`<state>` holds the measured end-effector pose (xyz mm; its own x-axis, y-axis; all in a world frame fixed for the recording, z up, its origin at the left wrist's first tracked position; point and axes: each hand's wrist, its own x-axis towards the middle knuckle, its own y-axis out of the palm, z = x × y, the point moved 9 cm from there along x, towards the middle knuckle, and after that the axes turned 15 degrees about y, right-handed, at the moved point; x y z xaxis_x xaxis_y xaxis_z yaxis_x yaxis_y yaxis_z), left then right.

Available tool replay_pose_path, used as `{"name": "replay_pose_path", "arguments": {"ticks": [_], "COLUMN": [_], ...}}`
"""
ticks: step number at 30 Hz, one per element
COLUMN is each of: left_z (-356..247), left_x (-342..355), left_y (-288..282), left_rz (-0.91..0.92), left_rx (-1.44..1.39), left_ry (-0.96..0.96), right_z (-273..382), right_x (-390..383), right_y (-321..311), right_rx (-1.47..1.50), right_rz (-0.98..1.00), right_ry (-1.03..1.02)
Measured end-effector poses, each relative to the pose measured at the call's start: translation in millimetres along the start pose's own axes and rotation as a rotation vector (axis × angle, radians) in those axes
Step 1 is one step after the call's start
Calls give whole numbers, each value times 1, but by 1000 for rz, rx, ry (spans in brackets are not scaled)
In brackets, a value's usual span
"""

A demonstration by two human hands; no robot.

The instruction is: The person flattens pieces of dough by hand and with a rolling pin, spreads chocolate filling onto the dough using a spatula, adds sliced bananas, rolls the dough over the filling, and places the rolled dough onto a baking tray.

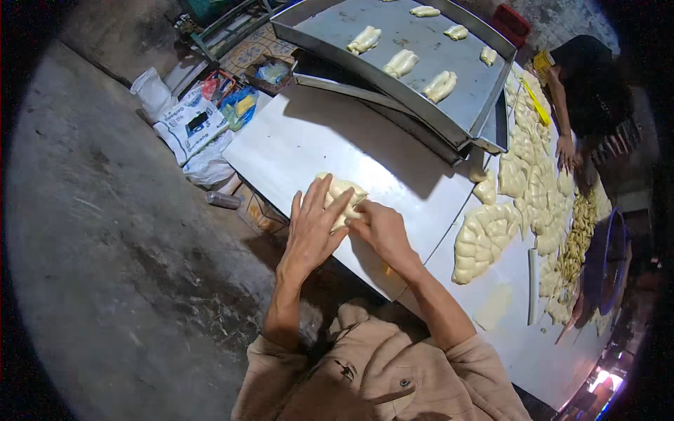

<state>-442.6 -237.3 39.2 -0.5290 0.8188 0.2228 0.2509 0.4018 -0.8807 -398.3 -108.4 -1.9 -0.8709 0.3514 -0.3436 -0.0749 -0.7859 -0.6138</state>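
Observation:
A pale yellow piece of dough [344, 191] lies on the white tabletop near its front edge, partly hidden under my hands. My left hand [309, 228] rests over its left side with the fingers spread, the fingertips reaching across the top. At the dough's right edge, my right hand [382, 228] has its fingers curled in and pinching the dough; the fingertips are partly covered. Shaped dough rolls [401, 63] sit spaced apart on a large grey metal tray [330, 31] beyond my hands.
The tray is stacked askew on other trays. To the right, dough pieces [484, 238] and a heap of greenish-yellow filling [579, 231] cover the table beside a pale rod [533, 284]. Another person's hand [566, 151] works there. Bags [193, 126] lie beyond the table's left edge.

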Motion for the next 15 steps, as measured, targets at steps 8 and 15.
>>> {"name": "replay_pose_path", "arguments": {"ticks": [8, 15], "left_z": [5, -2], "left_x": [-10, -6], "left_y": [21, 28], "left_rz": [25, 100], "left_rx": [80, 103], "left_ry": [144, 10], "right_z": [-15, -106], "right_x": [-45, -133], "right_y": [-25, -110], "right_rx": [94, 661], "right_rz": [557, 386], "right_ry": [32, 219]}}
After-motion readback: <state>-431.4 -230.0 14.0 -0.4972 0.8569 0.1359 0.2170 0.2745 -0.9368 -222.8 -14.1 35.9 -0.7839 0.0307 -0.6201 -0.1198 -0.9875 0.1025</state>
